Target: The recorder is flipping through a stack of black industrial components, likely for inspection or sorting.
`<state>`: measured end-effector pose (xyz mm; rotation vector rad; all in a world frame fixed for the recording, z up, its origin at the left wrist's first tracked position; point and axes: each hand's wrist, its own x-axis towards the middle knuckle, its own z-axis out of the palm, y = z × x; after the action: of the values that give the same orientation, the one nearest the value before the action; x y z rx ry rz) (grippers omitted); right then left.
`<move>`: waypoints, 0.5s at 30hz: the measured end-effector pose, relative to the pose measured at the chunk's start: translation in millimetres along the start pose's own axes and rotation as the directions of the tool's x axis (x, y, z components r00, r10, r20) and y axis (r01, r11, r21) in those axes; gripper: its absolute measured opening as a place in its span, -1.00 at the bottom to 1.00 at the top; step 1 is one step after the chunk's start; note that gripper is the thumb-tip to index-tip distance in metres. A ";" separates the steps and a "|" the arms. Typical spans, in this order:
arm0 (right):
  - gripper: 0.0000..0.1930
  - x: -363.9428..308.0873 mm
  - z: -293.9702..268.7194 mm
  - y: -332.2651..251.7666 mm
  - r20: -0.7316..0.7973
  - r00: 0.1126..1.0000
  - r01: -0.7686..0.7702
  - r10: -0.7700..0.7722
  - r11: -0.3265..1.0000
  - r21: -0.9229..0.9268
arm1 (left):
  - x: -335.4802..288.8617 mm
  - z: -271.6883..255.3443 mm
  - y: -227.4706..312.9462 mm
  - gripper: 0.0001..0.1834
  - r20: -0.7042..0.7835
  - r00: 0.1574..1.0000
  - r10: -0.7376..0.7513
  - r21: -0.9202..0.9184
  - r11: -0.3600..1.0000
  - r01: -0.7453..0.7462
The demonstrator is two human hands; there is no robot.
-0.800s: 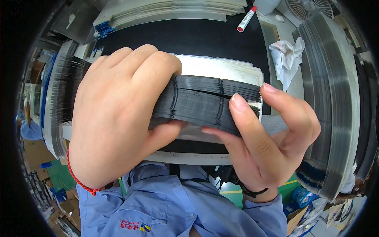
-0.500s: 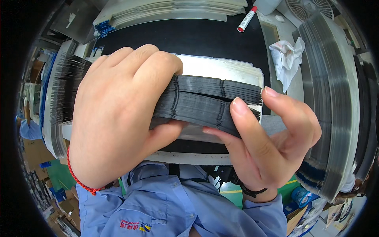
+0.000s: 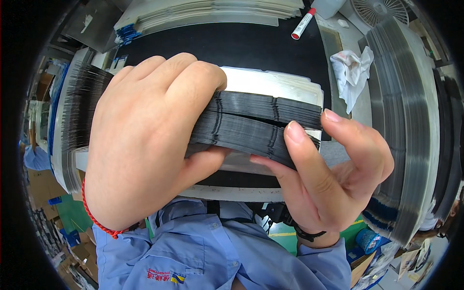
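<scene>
A thick stack of thin black sheets (image 3: 241, 128) is held edge-up between my hands, with a narrow gap splitting it into two bundles toward the right. My left hand (image 3: 150, 121) wraps round the stack from the left, its thumb underneath and its fingers over the far side. At the right end, my right hand (image 3: 333, 169) is closed on the stack: one finger presses the near bundle, another touches the far corner. Behind the stack lie pale, shiny sheets (image 3: 270, 79). What the stack's left part looks like is hidden by my left hand.
Translucent sheets (image 3: 208, 14) are piled at the back. A red-capped marker (image 3: 303, 24), a crumpled white cloth (image 3: 352, 77) and a fan (image 3: 379, 12) lie or stand at the back right. Tall stacks of sheets (image 3: 406, 121) line the right; dark sheets (image 3: 84, 106) stand at the left.
The black stack and my fingers have shifted very slightly to the right. My grip looks the same.
</scene>
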<state>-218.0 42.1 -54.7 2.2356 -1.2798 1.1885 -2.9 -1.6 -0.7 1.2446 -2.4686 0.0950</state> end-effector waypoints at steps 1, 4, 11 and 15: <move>-0.36 0.2 -0.3 -0.1 0.003 1.000 0.002 -0.002 1.000 -0.005 | 0.2 -0.5 0.0 -0.43 0.006 1.000 -0.001 0.000 1.000 0.001; -0.38 0.5 -1.6 -2.7 0.006 1.000 -0.006 0.006 1.000 -0.010 | -0.4 -1.5 0.0 -0.43 0.019 1.000 -0.007 0.005 1.000 0.007; -0.43 -5.4 -3.2 -0.5 0.014 0.999 -0.043 0.042 0.997 0.060 | 0.7 0.0 0.9 -0.43 0.020 1.000 -0.013 0.011 1.000 0.013; -0.50 4.9 -11.5 6.7 0.050 0.996 0.061 -0.068 0.989 0.134 | 4.0 -3.9 3.0 -0.42 0.018 1.000 -0.003 0.017 1.000 0.003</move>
<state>-228.1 42.6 -44.7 2.3995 -1.1702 1.2301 -6.3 -2.0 4.7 1.2616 -2.4864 0.1039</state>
